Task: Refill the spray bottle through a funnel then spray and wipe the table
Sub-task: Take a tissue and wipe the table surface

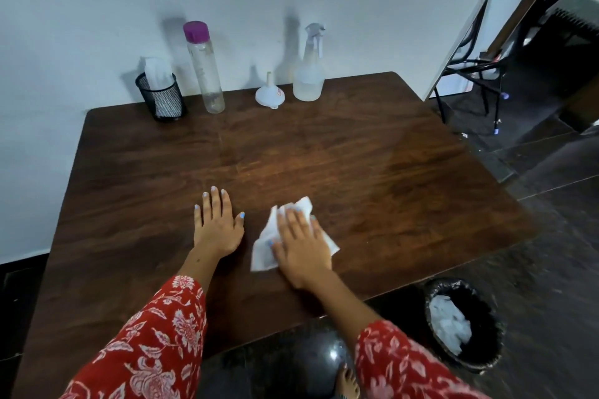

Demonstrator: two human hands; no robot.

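Observation:
My right hand [299, 244] lies flat on a white paper tissue [264, 249], pressing it onto the dark wooden table [372, 172] near the front edge. Beside it, my left hand [217, 223] rests palm down on the bare wood with fingers spread, holding nothing. At the back of the table stand a clear spray bottle [309, 74] with some liquid in it, a small white funnel [270, 94] turned wide end down, and a tall clear bottle [204, 68] with a purple cap.
A black mesh cup [161, 100] holding folded tissues stands at the back left by the wall. On the floor to the right of the table sits a black bin [463, 324] with crumpled white tissue inside. Chair legs and cables lie at the far right.

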